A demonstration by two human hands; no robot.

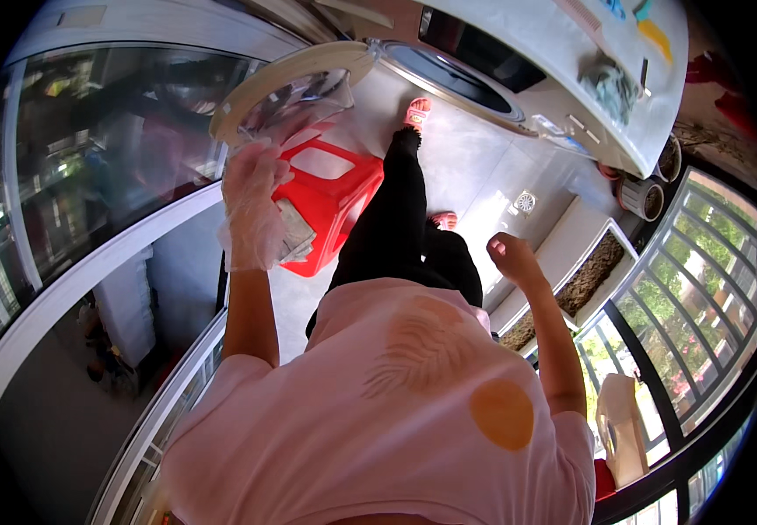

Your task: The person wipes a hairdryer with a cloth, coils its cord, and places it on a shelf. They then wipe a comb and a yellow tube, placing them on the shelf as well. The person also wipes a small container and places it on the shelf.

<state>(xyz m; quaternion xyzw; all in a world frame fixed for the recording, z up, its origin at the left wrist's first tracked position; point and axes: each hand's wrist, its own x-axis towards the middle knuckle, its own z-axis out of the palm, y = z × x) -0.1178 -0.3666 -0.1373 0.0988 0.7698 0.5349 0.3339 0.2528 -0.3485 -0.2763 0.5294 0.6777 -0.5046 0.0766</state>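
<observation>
My left hand (256,179), in a loose clear plastic glove, is raised beside a red plastic stool (343,175). Its fingers are blurred under the film, so I cannot make out whether it holds anything. A folded greyish cloth (295,232) shows next to that hand, against the stool's side. Just beyond stands the open round door (357,59) of a front-loading washing machine (545,52). My right hand (512,255) is bare, held out on the right with its fingers curled in, and nothing shows in it.
A long white planter with soil (593,271) runs along the right, beside a barred window (702,271). Flower pots (639,199) stand near the machine. A floor drain (525,202) lies in the pale floor. Glass sliding panels (107,131) line the left.
</observation>
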